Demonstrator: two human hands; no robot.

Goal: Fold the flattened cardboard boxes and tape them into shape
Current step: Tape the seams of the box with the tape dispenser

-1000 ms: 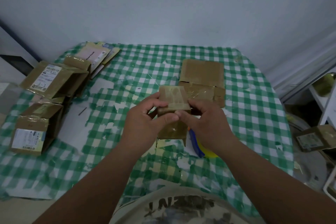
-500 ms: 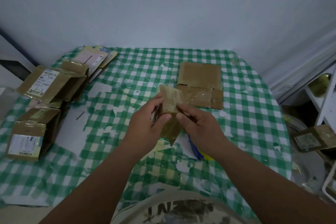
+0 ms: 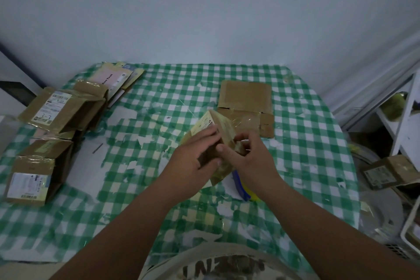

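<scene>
**Both hands hold a small box above the checked table**

While the left hand (image 3: pixel 193 161) wraps its fingers over the near-left face of the small cardboard box (image 3: pixel 223 129), the right hand (image 3: pixel 247 159) pinches the box's right edge between thumb and curled fingers, so both grips are closed on the same box. It sits at the centre of the frame, tilted, with one corner pointing up and away and a pale printed label showing on its upper-left face. Glossy clear tape covers part of its surface.

Just below the right hand, a blue and yellow tape dispenser (image 3: pixel 244 188) lies on the table, partly hidden by the wrist. Above and to the right of the held box, a flattened cardboard box (image 3: pixel 246 100) lies flat on the green checked tablecloth (image 3: pixel 306 143), with tape shining across its near half.

Along the left side of the frame stand folded boxes: one with a white shipping label (image 3: pixel 61 109) at upper left, another labelled box (image 3: pixel 34 175) lower down. Behind them, toward the upper left, flat packets (image 3: pixel 111 77) are stacked. At the far right edge, off the table, another labelled box (image 3: pixel 391 171) sits lower down.
</scene>
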